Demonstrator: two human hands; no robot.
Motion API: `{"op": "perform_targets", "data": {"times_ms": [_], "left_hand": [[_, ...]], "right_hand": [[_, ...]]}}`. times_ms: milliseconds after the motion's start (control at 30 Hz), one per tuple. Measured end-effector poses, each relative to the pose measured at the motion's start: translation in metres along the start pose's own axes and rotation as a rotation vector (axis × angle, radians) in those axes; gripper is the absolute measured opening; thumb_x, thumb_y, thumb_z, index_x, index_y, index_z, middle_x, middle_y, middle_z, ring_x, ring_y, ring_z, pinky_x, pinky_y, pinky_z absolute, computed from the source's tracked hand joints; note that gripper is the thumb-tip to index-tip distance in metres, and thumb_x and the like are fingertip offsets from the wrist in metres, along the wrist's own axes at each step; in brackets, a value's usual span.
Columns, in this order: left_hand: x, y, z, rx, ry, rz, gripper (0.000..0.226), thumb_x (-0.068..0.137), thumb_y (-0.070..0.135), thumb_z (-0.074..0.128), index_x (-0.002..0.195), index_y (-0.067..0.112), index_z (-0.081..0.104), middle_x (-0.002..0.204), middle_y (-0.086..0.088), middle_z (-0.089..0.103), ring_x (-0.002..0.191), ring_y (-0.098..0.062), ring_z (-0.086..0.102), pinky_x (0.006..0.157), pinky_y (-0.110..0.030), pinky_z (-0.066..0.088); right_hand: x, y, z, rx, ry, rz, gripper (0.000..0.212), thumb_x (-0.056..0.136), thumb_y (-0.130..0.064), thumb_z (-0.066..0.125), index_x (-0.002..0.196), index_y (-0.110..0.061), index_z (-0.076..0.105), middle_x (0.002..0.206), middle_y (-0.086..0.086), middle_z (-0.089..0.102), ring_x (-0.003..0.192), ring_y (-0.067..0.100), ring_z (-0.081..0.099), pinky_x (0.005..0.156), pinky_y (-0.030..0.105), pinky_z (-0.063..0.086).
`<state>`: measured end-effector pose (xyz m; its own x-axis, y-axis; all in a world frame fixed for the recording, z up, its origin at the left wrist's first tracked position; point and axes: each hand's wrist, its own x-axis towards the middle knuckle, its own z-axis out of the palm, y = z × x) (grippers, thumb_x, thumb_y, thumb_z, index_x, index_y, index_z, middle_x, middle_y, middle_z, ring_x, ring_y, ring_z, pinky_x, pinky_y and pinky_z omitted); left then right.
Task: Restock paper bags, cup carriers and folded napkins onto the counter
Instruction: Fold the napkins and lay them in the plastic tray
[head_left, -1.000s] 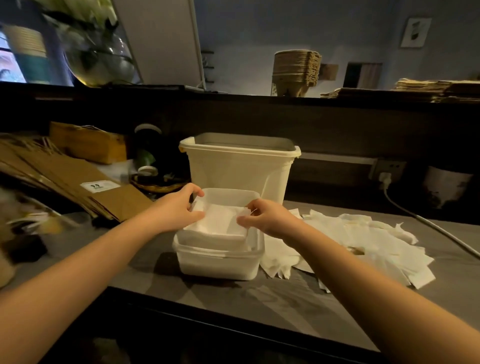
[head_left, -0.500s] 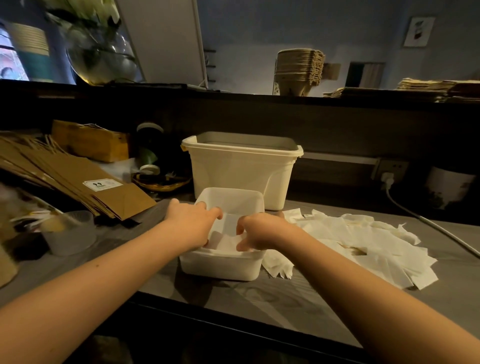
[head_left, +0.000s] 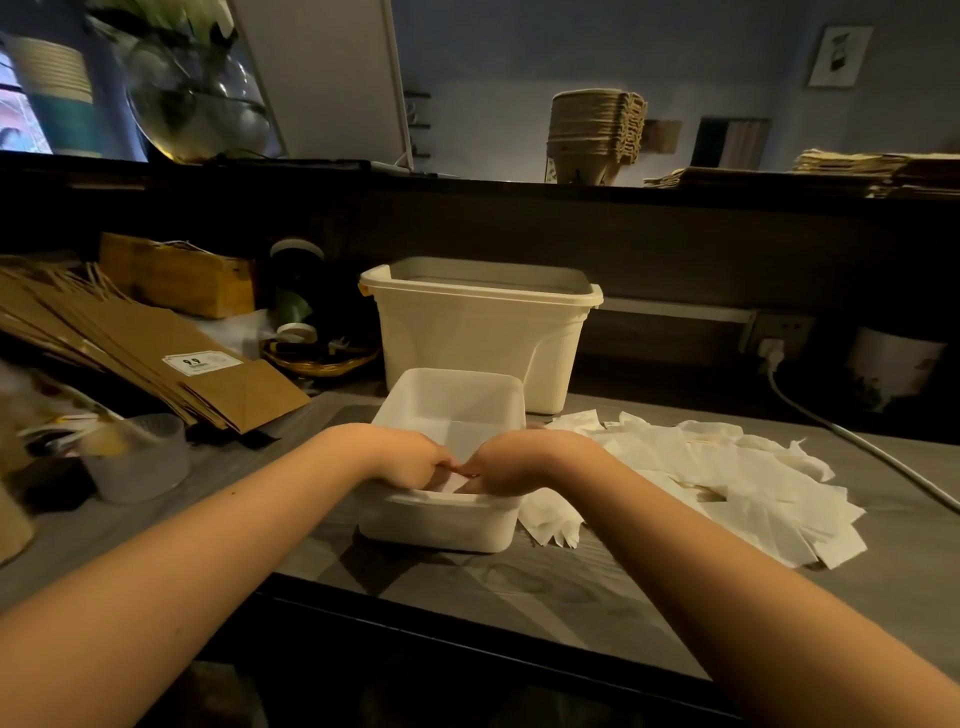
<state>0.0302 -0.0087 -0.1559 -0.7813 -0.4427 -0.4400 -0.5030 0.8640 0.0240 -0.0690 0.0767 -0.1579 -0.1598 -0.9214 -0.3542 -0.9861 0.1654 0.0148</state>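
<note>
2 hands meet inside the tub (head_left: 441, 525): left hand (head_left: 410, 460), right hand (head_left: 517, 462), fingers bent onto folded napkins (head_left: 454, 483); I cannot tell if they grip. Loose napkins (head_left: 727, 483) lie at 3 o'clock.

Bin (head_left: 480, 338) close behind tub (head_left: 441, 525), napkins (head_left: 727, 467) spread right, paper bags (head_left: 156, 353) left (perhaps a cup (head_left: 137, 457) too), counter (head_left: 519, 587) free in front.

White label (head_left: 202, 362) on the topmost brown paper bag (head_left: 249, 395), lying to the left of and beyond the fingers (head_left: 441, 462). It bears two bold dark marks that read as "99", though they may be quotation marks. The finer print beneath is too small to read.
</note>
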Motion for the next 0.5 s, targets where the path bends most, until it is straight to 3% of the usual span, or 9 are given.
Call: {"op": "perform_targets", "data": {"times_ms": [167, 300, 500], "left_hand": [[0.003, -0.002, 0.004, -0.009, 0.046, 0.003, 0.039, 0.101, 0.024, 0.032, 0.139, 0.02, 0.041, 0.141, -0.004, 0.044, 0.126, -0.023, 0.041, 0.106, -0.033, 0.03], [-0.003, 0.003, -0.004, -0.028, 0.267, 0.037, 0.033, 0.101, 0.02, 0.033, 0.129, 0.021, 0.051, 0.125, -0.003, 0.053, 0.105, -0.019, 0.05, 0.091, -0.029, 0.039], [-0.014, 0.034, -0.026, -0.031, 0.581, 0.139, 0.034, 0.1, 0.028, 0.037, 0.131, 0.028, 0.049, 0.125, 0.003, 0.054, 0.112, -0.014, 0.05, 0.095, -0.033, 0.043]], "right_hand": [[-0.002, 0.001, 0.002, -0.018, 0.062, -0.003, 0.043, 0.099, -0.037, 0.036, 0.13, -0.01, 0.051, 0.126, 0.008, 0.056, 0.115, 0.024, 0.049, 0.097, 0.034, 0.034], [-0.018, 0.004, -0.001, 0.029, 0.243, -0.009, 0.047, 0.096, -0.046, 0.039, 0.136, -0.023, 0.046, 0.131, 0.003, 0.055, 0.118, 0.022, 0.05, 0.098, 0.038, 0.041], [-0.065, 0.043, -0.009, 0.151, 0.524, 0.058, 0.039, 0.093, -0.045, 0.046, 0.127, -0.029, 0.053, 0.124, -0.005, 0.06, 0.111, 0.013, 0.056, 0.09, 0.034, 0.049]]}}
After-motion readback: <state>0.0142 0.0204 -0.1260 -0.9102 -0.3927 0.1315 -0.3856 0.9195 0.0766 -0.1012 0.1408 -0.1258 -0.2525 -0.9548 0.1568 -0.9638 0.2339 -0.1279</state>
